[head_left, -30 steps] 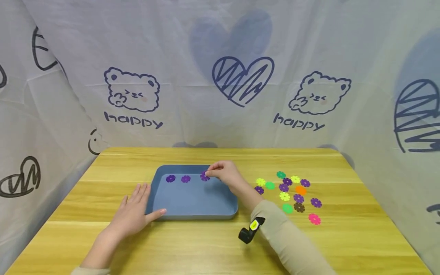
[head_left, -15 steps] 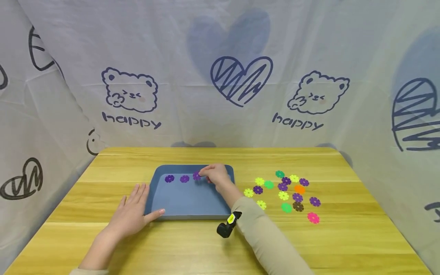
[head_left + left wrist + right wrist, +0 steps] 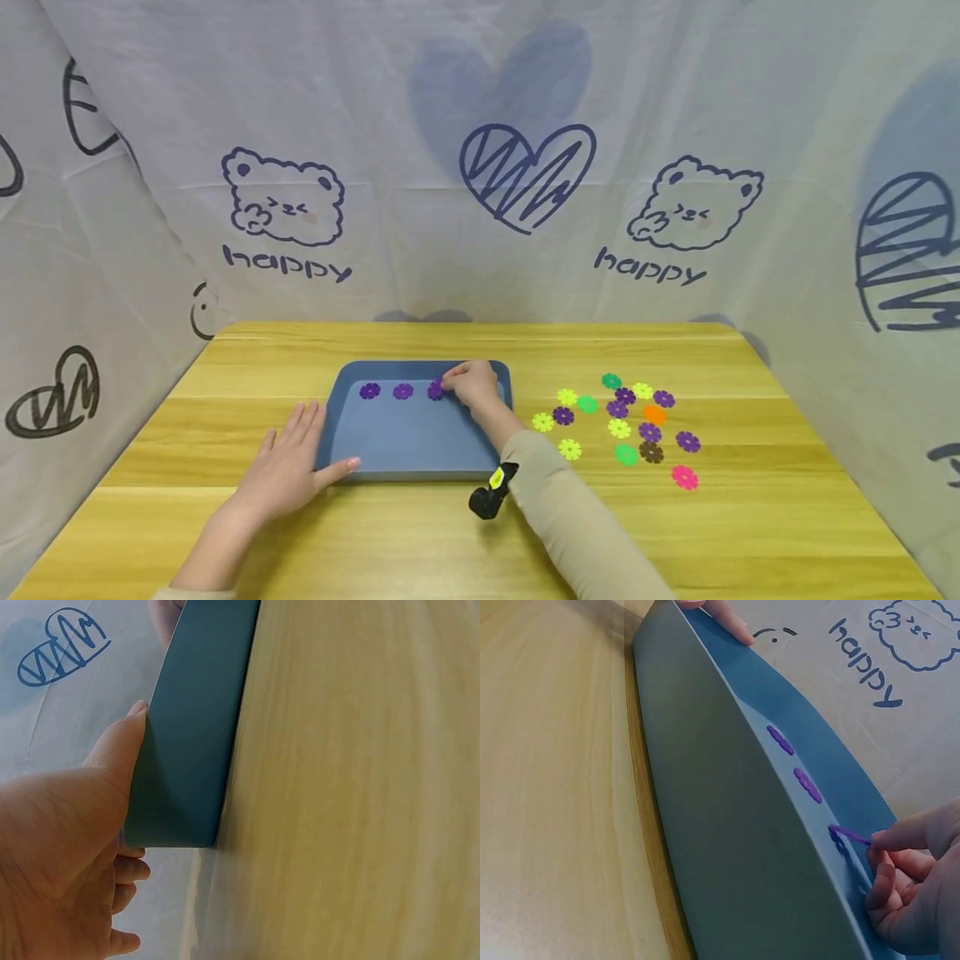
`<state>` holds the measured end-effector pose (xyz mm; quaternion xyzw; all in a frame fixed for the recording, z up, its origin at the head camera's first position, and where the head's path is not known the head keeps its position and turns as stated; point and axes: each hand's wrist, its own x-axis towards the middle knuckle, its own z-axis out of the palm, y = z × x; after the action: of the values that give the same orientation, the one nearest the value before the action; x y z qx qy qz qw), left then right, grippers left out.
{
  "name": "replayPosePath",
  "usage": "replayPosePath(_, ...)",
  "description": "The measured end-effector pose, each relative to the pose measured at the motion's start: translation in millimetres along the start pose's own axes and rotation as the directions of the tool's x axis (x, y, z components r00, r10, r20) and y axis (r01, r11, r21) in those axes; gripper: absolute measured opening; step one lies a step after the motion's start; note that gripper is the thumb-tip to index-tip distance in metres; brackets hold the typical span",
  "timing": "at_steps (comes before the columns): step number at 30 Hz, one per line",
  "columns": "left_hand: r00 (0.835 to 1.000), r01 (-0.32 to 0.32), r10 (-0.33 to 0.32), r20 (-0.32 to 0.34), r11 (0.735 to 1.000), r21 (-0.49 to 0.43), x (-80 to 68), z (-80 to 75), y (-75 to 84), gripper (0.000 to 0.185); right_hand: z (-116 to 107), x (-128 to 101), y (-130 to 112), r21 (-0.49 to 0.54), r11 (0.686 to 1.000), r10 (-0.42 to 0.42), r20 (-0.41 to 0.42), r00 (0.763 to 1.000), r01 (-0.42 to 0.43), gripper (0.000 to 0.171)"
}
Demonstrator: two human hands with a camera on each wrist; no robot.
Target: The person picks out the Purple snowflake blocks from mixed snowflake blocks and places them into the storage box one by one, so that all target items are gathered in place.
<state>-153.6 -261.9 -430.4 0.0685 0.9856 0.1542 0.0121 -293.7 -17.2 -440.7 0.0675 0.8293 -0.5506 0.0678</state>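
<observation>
The left hand (image 3: 288, 458), grip spread wide, rests at the blue rectangular tray's (image 3: 405, 437) near-left corner. Two purple flower-shaped discs (image 3: 402, 392) lie flat along the back wall; right of them, a third, tilted purple flower-shaped disc (image 3: 434, 390) has its raised right edge pinched in the right hand's (image 3: 476, 386) narrow grip. Bare tray floor lies in front.

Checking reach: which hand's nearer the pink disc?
Right: the right hand, over the tray, is left of the pink disc; the left hand is farther left, at the tray's edge.
</observation>
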Motion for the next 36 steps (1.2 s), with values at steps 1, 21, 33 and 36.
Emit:
replayPosePath(1,1.0,-0.001,0.001,0.001,1.0,-0.002,0.1,0.3,0.3,0.108,-0.5,-0.3,0.5,0.001,1.0,-0.001,-0.004,1.0,0.001,0.005)
replayPosePath(21,1.0,-0.005,0.005,-0.003,1.0,-0.005,-0.7,1.4,0.4,0.108,-61.5,-39.2,4.4,0.243,0.941,-0.251,0.031,0.968,0.236,0.026)
replayPosePath(33,1.0,-0.004,0.004,-0.005,1.0,-0.004,-0.9,1.5,1.5,0.109,-121.3,-41.4,50.6,0.077,0.925,-0.352,-0.194,0.916,0.372,0.023)
replayPosePath(36,1.0,-0.004,0.004,-0.006,1.0,-0.008,-1.2,1.3,1.4,0.108,-133.4,-40.5,62.1,0.02,0.939,-0.333,-0.176,0.926,0.342,0.025)
